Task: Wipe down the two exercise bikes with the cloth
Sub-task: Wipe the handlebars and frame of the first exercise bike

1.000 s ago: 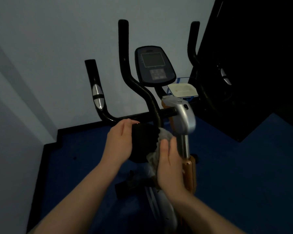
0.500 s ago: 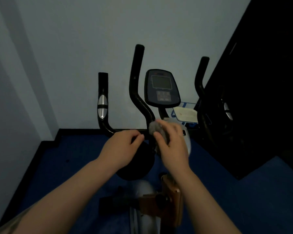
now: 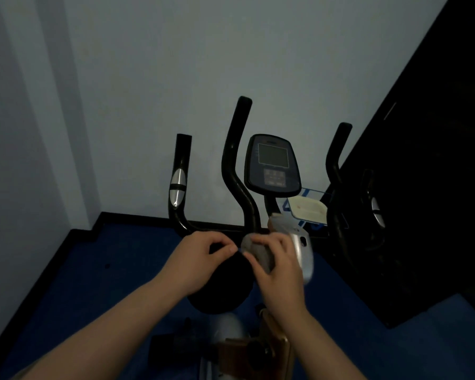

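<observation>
An exercise bike [image 3: 239, 171] with black handlebars and a dark console [image 3: 272, 165] stands in front of me against the pale wall. My right hand [image 3: 279, 272] grips a bunched grey cloth [image 3: 255, 249] beside the bike's silver stem cover [image 3: 302, 250], just below the handlebar's centre. My left hand [image 3: 200, 259] is next to it with fingers curled, its fingertips close to the cloth's left edge over the black round housing [image 3: 220, 294]. I cannot tell whether it touches the cloth. A second bike's handlebar [image 3: 336, 171] rises at the right, mostly lost in the dark.
A blue floor [image 3: 93, 283] runs to a black skirting along the wall. A dark tall panel [image 3: 428, 187] fills the right side. A pale tray-like object [image 3: 309, 209] sits behind the console. A brown bracket [image 3: 261, 349] is low on the bike frame.
The view has tilted up, so the bike sits lower in frame. My right hand lifted the cloth from beside the stem to the handlebar's base; my left hand came closer to it.
</observation>
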{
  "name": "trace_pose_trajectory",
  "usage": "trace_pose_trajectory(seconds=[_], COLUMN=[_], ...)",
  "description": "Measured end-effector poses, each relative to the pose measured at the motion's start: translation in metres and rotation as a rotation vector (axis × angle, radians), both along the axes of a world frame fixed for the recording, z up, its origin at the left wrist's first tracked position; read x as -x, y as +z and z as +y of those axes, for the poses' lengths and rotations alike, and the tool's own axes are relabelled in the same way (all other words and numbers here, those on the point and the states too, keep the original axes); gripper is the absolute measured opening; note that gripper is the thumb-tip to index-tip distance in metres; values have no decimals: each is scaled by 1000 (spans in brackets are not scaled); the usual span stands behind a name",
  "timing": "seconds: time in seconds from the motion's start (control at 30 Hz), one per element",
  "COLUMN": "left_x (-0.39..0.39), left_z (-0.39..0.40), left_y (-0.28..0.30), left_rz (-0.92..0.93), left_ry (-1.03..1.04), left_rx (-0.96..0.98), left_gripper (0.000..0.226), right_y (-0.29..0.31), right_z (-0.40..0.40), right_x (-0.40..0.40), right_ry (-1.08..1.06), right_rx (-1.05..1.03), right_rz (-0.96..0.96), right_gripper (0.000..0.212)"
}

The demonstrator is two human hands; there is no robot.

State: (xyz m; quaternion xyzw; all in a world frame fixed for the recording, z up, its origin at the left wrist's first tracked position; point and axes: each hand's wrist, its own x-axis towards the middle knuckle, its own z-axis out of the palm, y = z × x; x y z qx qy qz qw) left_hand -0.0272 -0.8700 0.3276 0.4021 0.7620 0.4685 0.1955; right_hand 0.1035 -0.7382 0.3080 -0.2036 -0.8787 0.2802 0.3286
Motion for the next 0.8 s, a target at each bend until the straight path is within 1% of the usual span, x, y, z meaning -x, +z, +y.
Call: trace_pose_trajectory(seconds=[0.07,0.17,0.27,0.33,0.47,0.53,0.6,0.67,0.73,0.8], left_x=[0,1,2,2,4,4,3,4,4,5], left_z=[-1,0,1,1,3,2,2,2,2,3], left_y=[-1,-1,-3,-4,-3,-2,-1,-2,-3,-2], left_rz=[-5,-14,4,-12,-42,-36,-36,-43,-48,-41], left_ry=[-5,-21,-23,-34,-69,-75,-81,-86,-99,-114], left_rx=[5,-9,-13,-16,-25,-25,-23,-30,-39,-36], left_gripper=[12,12,12,11,8,9,9,9,10,10], right_y=[8,28,17,10,33,36,27,16,16,26], right_z=[12,26,13,10,28,24,10,2,5,13], right_x=[7,31,35,26,34,41,36,26,22,27], right_ry=[24,-30,-92,-67,30,-10,-76,-107,-89,-58], right_rx=[-14,11,24,-8,-38,9,69,80,75,47], right_rz=[-26,8,23,15,-102,-61,-8,23,14,-33], right_gripper=[22,16,18,20,14,14,18,21,20,18])
